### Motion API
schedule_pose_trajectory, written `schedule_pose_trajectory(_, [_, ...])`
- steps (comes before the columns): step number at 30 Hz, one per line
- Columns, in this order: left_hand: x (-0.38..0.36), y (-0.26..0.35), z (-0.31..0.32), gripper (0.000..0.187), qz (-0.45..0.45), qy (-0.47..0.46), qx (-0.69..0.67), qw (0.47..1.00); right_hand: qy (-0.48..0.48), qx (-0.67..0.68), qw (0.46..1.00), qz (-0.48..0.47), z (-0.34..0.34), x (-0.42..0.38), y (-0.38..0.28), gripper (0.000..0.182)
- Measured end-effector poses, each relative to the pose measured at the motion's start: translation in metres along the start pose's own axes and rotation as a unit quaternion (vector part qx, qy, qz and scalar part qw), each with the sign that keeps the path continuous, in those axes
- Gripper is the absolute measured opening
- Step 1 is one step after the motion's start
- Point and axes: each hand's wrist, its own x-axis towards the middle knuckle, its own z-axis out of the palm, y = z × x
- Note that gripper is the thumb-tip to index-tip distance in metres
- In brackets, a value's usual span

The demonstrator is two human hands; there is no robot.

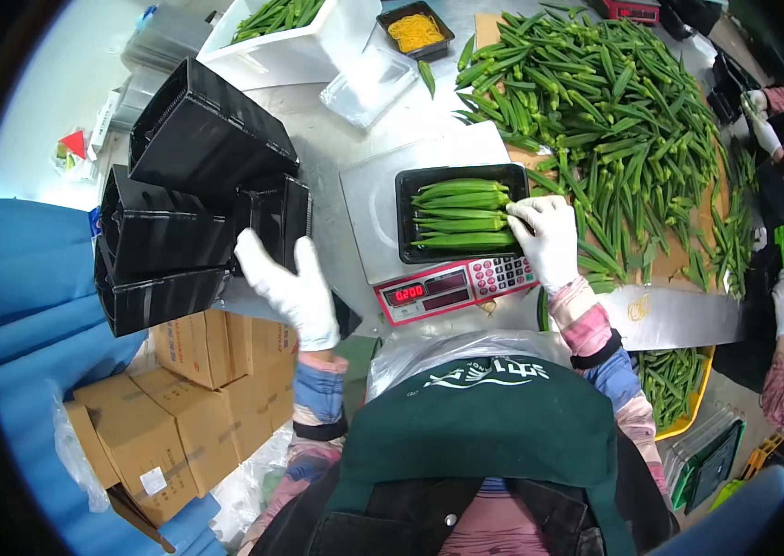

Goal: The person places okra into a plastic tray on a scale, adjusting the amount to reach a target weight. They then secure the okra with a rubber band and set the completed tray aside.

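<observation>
My left hand, in a white glove, is open with thumb and fingers apart. It is nearest to the stacked black trays, just in front of a small one. A black tray sits on the scale, whose red display reads 0.200. Several green okra pods lie side by side in that tray. My right hand, also gloved in white, is over the tray's right end, its fingers curled on the okra tips there. The palm side is hidden.
A large okra heap covers the right of the steel table. At the back are a white bin of okra, a clear plastic box and a tray of yellow bands. Cardboard boxes stand lower left. Co-workers' gloved hands are at right.
</observation>
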Motion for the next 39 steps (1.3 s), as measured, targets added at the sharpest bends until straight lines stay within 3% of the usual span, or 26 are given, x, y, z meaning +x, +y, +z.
schedule_pose_trajectory(2, [-0.005,0.022,0.016,0.064,0.031,-0.048,-0.177,0.983,0.022,-0.007,1.0,-0.011,0.007,0.006,-0.003,0.024])
schedule_pose_trajectory(5, [-0.008,0.04,0.036,0.056,0.034,-0.1,-0.211,0.972,0.041,-0.034,0.998,-0.045,0.009,0.023,-0.014,0.027])
schedule_pose_trajectory(8, [-0.01,0.05,0.049,0.047,0.038,-0.125,-0.23,0.964,-0.06,-0.059,0.996,-0.038,0.019,0.024,0.0,0.029])
schedule_pose_trajectory(14, [-0.011,0.054,0.058,0.038,0.016,-0.197,-0.275,0.941,-0.044,0.011,0.999,-0.022,0.003,0.011,-0.007,0.029])
schedule_pose_trajectory(16, [-0.007,0.067,0.05,0.035,0.032,-0.228,-0.346,0.91,-0.044,0.037,0.998,-0.031,-0.012,0.006,-0.018,0.03])
schedule_pose_trajectory(18, [-0.005,0.073,0.034,0.035,0.088,-0.357,-0.325,0.871,-0.069,0.071,0.994,-0.039,-0.022,-0.002,-0.03,0.03])
schedule_pose_trajectory(19, [-0.001,0.074,0.037,0.032,0.27,-0.288,-0.295,0.87,-0.074,0.083,0.993,-0.029,-0.028,-0.005,-0.036,0.03])
schedule_pose_trajectory(20, [-0.004,0.078,0.023,0.026,0.003,-0.51,-0.34,0.791,-0.078,0.095,0.992,-0.019,-0.031,-0.007,-0.039,0.03])
schedule_pose_trajectory(22, [-0.003,0.072,0.017,0.023,-0.084,-0.565,-0.385,0.725,-0.117,0.139,0.983,-0.018,-0.037,-0.015,-0.038,0.03])
schedule_pose_trajectory(25, [-0.004,0.051,0.029,0.022,-0.15,-0.514,-0.476,0.698,-0.11,0.121,0.987,-0.013,-0.043,-0.021,-0.03,0.03])
schedule_pose_trajectory(26, [0.007,0.045,0.031,0.02,-0.137,-0.451,-0.446,0.761,-0.096,0.1,0.99,-0.011,-0.045,-0.022,-0.026,0.031])
schedule_pose_trajectory(28, [0.021,0.024,0.045,0.019,-0.127,-0.371,-0.399,0.829,-0.06,0.119,0.988,0.079,-0.05,-0.027,-0.011,0.033])
schedule_pose_trajectory(31, [0.019,0.043,0.065,0.017,0.008,-0.307,-0.329,0.893,-0.035,0.042,0.997,0.049,-0.047,-0.019,-0.005,0.032])
schedule_pose_trajectory(32, [0.023,0.049,0.075,0.019,0.188,-0.249,-0.249,0.917,-0.027,0.031,0.999,0.028,-0.039,-0.014,-0.006,0.032])
schedule_pose_trajectory(34, [0.018,0.059,0.098,0.026,0.314,-0.19,-0.187,0.911,-0.017,0.006,1.0,-0.016,-0.019,-0.009,-0.007,0.032])
schedule_pose_trajectory(35, [0.018,0.063,0.109,0.031,0.35,-0.199,-0.107,0.909,-0.029,-0.001,0.999,-0.036,-0.012,-0.006,-0.009,0.033])
schedule_pose_trajectory(39, [0.025,0.07,0.12,0.027,0.378,-0.225,-0.053,0.897,-0.067,-0.034,0.995,-0.063,0.004,-0.006,-0.008,0.035])
